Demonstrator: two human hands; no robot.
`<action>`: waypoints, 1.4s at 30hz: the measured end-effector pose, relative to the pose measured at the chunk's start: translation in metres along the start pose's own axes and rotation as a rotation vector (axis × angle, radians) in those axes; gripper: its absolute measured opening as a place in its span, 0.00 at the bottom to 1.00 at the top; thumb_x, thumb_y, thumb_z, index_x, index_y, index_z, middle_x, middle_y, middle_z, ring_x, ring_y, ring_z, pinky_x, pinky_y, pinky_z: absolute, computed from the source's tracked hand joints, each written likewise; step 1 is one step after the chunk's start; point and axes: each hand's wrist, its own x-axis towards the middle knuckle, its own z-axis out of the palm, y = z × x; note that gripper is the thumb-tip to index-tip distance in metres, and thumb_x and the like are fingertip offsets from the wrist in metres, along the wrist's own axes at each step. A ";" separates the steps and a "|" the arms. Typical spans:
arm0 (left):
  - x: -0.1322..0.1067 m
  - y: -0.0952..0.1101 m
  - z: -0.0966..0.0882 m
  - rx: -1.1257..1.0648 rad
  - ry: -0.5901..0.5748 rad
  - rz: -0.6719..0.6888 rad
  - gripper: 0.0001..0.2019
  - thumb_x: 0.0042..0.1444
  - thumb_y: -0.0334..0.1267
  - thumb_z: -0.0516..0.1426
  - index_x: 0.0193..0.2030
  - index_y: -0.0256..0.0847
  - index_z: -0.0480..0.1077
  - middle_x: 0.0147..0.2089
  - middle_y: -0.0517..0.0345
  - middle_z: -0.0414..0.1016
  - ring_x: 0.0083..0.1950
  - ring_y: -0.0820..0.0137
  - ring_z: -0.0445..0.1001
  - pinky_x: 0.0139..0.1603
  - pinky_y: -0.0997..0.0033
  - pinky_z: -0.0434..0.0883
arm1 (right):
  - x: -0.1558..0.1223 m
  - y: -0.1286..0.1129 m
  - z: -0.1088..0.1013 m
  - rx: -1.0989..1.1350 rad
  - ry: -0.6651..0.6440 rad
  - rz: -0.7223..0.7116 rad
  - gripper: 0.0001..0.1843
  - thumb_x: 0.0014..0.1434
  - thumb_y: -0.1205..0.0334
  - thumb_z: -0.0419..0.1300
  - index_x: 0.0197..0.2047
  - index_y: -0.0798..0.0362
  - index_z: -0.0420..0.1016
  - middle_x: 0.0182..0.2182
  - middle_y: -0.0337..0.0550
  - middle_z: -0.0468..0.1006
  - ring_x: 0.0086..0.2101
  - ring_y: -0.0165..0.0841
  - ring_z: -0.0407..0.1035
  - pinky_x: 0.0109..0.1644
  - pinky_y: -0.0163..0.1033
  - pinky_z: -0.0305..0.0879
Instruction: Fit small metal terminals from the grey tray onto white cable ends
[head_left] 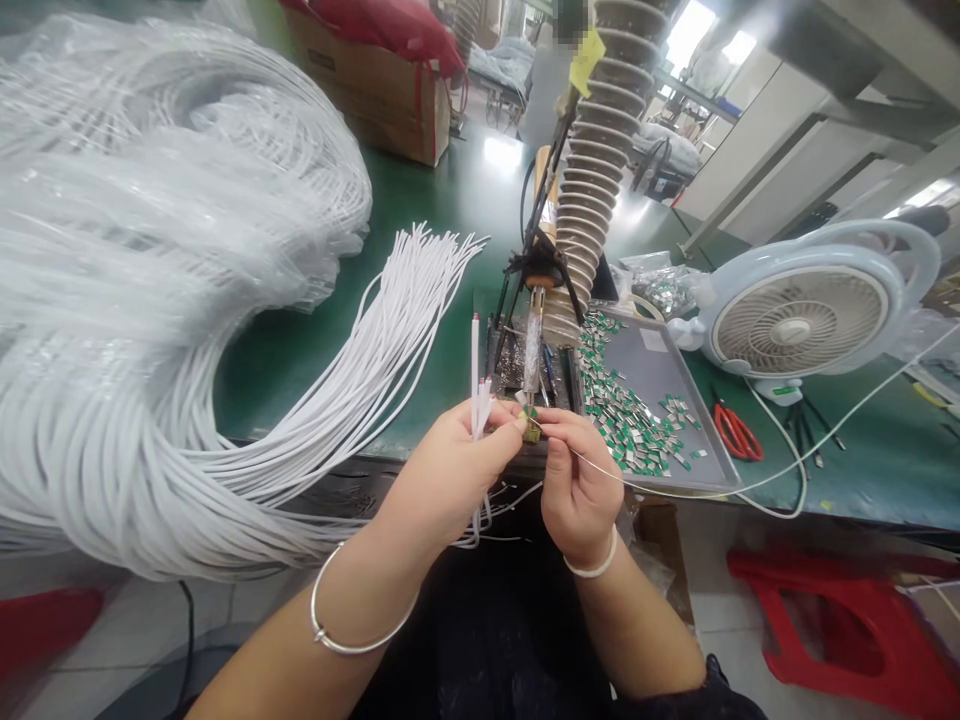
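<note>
My left hand (450,470) is closed around a few thin white cables (475,385), their ends sticking up past my fingers. It also pinches a small green circuit board (531,430) with my right hand (574,480), which is pinched shut and has a fine solder wire (675,488) running from it to the right. Just above the board hangs the tip of a soldering iron (533,350), fixed in a black stand. A silver bangle sits on my left wrist, a white band on my right.
A big bundle of white cables (150,330) fills the left of the green bench (450,200). A grey tray (660,370) holds several green boards. A white fan (806,315), red cutters (737,432), a ribbed hose (596,150), a cardboard box (375,85) and red stools (847,620) stand around.
</note>
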 end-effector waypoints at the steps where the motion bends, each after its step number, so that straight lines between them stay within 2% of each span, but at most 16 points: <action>1: 0.000 0.000 0.000 -0.002 0.002 -0.003 0.11 0.50 0.36 0.57 0.21 0.40 0.59 0.17 0.71 0.53 0.17 0.81 0.46 0.22 0.75 0.50 | 0.000 0.000 0.000 0.005 -0.002 -0.001 0.11 0.58 0.73 0.51 0.41 0.51 0.70 0.38 0.47 0.77 0.41 0.36 0.72 0.44 0.48 0.71; 7: -0.003 0.003 0.002 -0.036 -0.001 -0.010 0.11 0.50 0.36 0.57 0.21 0.40 0.61 0.18 0.72 0.52 0.17 0.81 0.47 0.22 0.75 0.51 | 0.002 -0.001 0.000 0.016 -0.001 -0.018 0.12 0.57 0.74 0.52 0.42 0.52 0.71 0.38 0.47 0.77 0.41 0.35 0.72 0.44 0.46 0.70; 13: -0.002 0.003 0.001 -0.032 -0.003 0.011 0.10 0.50 0.35 0.57 0.21 0.40 0.61 0.17 0.71 0.53 0.17 0.82 0.47 0.19 0.76 0.48 | 0.003 -0.002 -0.001 -0.010 -0.010 -0.035 0.12 0.57 0.74 0.53 0.41 0.52 0.71 0.38 0.46 0.77 0.41 0.35 0.72 0.45 0.45 0.70; 23: -0.003 -0.009 -0.002 -0.045 0.011 -0.051 0.11 0.50 0.34 0.56 0.21 0.40 0.59 0.16 0.73 0.51 0.16 0.81 0.45 0.20 0.77 0.48 | -0.007 -0.002 -0.002 0.007 -0.055 -0.003 0.13 0.57 0.74 0.52 0.42 0.52 0.71 0.38 0.47 0.76 0.41 0.35 0.72 0.44 0.46 0.71; 27: -0.005 -0.019 -0.006 -0.027 -0.050 -0.049 0.11 0.53 0.37 0.55 0.23 0.41 0.58 0.17 0.73 0.49 0.18 0.80 0.45 0.20 0.77 0.49 | -0.011 -0.004 -0.003 0.014 -0.071 0.016 0.13 0.57 0.75 0.51 0.42 0.52 0.70 0.38 0.47 0.76 0.41 0.35 0.72 0.44 0.45 0.71; 31: -0.012 -0.031 -0.012 0.095 -0.150 0.011 0.09 0.59 0.43 0.50 0.31 0.42 0.60 0.20 0.71 0.51 0.21 0.77 0.50 0.22 0.76 0.53 | -0.018 -0.006 -0.006 0.037 -0.084 0.045 0.15 0.56 0.77 0.51 0.42 0.52 0.70 0.37 0.46 0.76 0.40 0.33 0.71 0.43 0.43 0.70; 33: -0.017 -0.034 -0.013 0.221 -0.161 0.099 0.13 0.61 0.43 0.47 0.28 0.41 0.60 0.23 0.67 0.56 0.25 0.75 0.57 0.29 0.74 0.59 | -0.021 -0.007 -0.009 0.034 -0.084 0.062 0.15 0.56 0.77 0.51 0.43 0.52 0.70 0.36 0.45 0.76 0.39 0.33 0.71 0.42 0.42 0.70; 35: -0.023 -0.035 -0.015 0.343 -0.158 0.152 0.14 0.62 0.43 0.45 0.28 0.41 0.61 0.29 0.61 0.63 0.32 0.72 0.63 0.37 0.71 0.62 | -0.024 -0.008 -0.013 0.019 -0.071 0.082 0.15 0.56 0.77 0.51 0.42 0.52 0.70 0.35 0.44 0.75 0.38 0.32 0.71 0.42 0.41 0.70; 37: -0.028 -0.035 -0.017 0.432 -0.110 0.187 0.11 0.62 0.42 0.44 0.36 0.41 0.63 0.35 0.58 0.67 0.37 0.70 0.66 0.43 0.69 0.62 | -0.026 -0.008 -0.019 -0.001 -0.050 0.108 0.15 0.56 0.77 0.51 0.42 0.52 0.71 0.33 0.42 0.75 0.36 0.31 0.70 0.41 0.40 0.69; 38: -0.030 -0.036 -0.018 0.488 -0.078 0.219 0.11 0.63 0.42 0.44 0.36 0.41 0.64 0.37 0.57 0.68 0.39 0.69 0.67 0.44 0.68 0.62 | -0.026 -0.008 -0.022 -0.011 -0.039 0.123 0.15 0.57 0.76 0.51 0.43 0.52 0.71 0.32 0.41 0.74 0.35 0.30 0.70 0.40 0.39 0.69; 40: -0.032 -0.038 -0.019 0.567 -0.045 0.219 0.11 0.63 0.43 0.44 0.38 0.42 0.64 0.33 0.58 0.67 0.36 0.70 0.66 0.41 0.67 0.62 | -0.026 -0.008 -0.027 -0.039 -0.009 0.153 0.16 0.58 0.76 0.50 0.45 0.50 0.70 0.30 0.39 0.74 0.32 0.29 0.70 0.38 0.38 0.68; 42: -0.033 -0.039 -0.020 0.518 -0.054 0.115 0.12 0.62 0.45 0.44 0.40 0.43 0.63 0.30 0.61 0.66 0.26 0.73 0.62 0.32 0.69 0.61 | -0.023 -0.006 -0.033 -0.089 0.016 0.172 0.17 0.59 0.75 0.49 0.47 0.49 0.69 0.30 0.39 0.73 0.31 0.28 0.69 0.36 0.37 0.68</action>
